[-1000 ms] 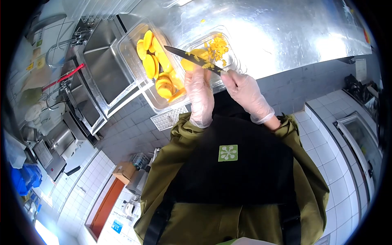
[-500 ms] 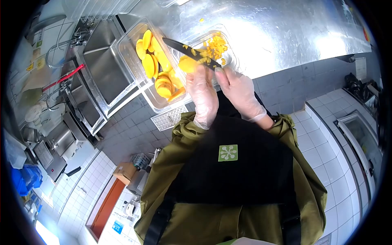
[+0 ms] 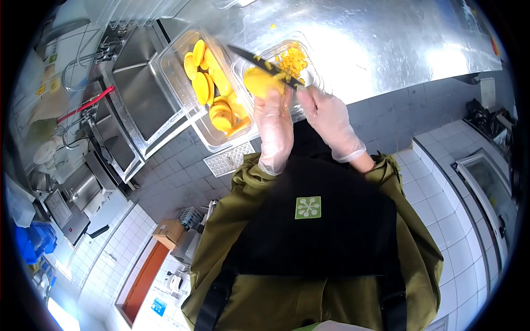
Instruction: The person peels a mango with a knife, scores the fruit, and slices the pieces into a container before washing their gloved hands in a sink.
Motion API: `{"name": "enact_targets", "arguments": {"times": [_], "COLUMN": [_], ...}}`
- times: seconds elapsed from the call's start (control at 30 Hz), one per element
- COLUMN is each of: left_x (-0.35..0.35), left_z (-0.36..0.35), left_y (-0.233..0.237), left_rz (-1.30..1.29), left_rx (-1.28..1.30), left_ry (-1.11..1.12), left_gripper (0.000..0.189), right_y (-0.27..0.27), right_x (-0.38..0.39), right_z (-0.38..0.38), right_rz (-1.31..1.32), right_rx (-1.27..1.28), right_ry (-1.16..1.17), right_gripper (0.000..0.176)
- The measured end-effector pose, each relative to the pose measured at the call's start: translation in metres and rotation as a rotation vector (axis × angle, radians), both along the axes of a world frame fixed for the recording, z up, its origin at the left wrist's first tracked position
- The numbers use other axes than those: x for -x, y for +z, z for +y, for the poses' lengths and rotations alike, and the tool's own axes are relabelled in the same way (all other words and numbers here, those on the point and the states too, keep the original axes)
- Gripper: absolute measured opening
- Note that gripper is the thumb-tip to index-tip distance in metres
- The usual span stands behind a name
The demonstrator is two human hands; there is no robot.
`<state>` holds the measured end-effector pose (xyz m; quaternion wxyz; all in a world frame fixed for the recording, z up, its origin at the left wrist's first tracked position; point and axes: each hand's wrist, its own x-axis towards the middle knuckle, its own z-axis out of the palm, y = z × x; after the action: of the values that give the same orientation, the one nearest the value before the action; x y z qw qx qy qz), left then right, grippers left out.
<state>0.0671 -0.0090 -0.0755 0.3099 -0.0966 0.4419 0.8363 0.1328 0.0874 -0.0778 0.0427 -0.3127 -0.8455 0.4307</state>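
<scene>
My left hand [image 3: 275, 129], in a clear glove, is wrapped round a yellow piece of mango [image 3: 260, 81]. The handle of a dark-bladed knife [image 3: 244, 53] is in my right hand [image 3: 329, 118], gloved too. Its blade slants up and left across the top of the mango piece, with small yellow bits stuck on it. Beneath my hands is a clear plastic container [image 3: 316, 77] holding diced mango [image 3: 292, 59]. A larger clear tub [image 3: 171, 66] with mango halves [image 3: 201, 88] stands to its left.
The containers stand at the edge of a steel counter [image 3: 243, 27]. One stray yellow bit [image 3: 273, 26] lies on it. Steel sinks [image 3: 143, 99] with taps are on the left. A glass-fronted fridge [image 3: 486, 182] stands far right.
The knife and my right hand have shifted slightly right, away from my left hand. More of the mango piece shows now. The tub on the left has stayed put.
</scene>
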Motion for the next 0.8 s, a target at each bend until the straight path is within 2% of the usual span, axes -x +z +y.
{"name": "enact_targets", "arguments": {"times": [0.13, 0.27, 0.4, 0.47, 0.63, 0.73, 0.8], "left_x": [0.001, 0.006, 0.006, 0.005, 0.012, 0.013, 0.014], "left_z": [0.000, -0.006, -0.010, -0.012, -0.017, -0.022, -0.021], "left_y": [0.008, 0.002, 0.002, 0.008, 0.007, 0.002, 0.002], "left_rz": [0.028, 0.012, 0.001, 0.033, -0.017, -0.039, -0.031], "left_rx": [-0.018, -0.041, -0.045, -0.078, -0.110, -0.146, -0.144], "left_ry": [0.030, 0.023, -0.023, -0.090, -0.052, -0.092, -0.109], "left_gripper": [0.026, 0.027, 0.028, 0.028, 0.033, 0.035, 0.035], "right_y": [0.008, 0.020, 0.006, 0.009, 0.027, 0.027, 0.019], "right_x": [0.001, -0.010, -0.007, -0.008, -0.018, -0.022, -0.015], "right_z": [0.012, 0.008, 0.009, 0.019, 0.030, 0.027, 0.024], "right_rz": [0.107, 0.071, 0.039, 0.073, 0.143, 0.002, 0.024], "right_rx": [0.041, 0.120, -0.031, 0.073, 0.260, 0.231, 0.096], "right_ry": [-0.060, 0.060, 0.032, -0.010, -0.039, 0.115, 0.121], "right_gripper": [0.030, 0.030, 0.029, 0.030, 0.032, 0.031, 0.027]}}
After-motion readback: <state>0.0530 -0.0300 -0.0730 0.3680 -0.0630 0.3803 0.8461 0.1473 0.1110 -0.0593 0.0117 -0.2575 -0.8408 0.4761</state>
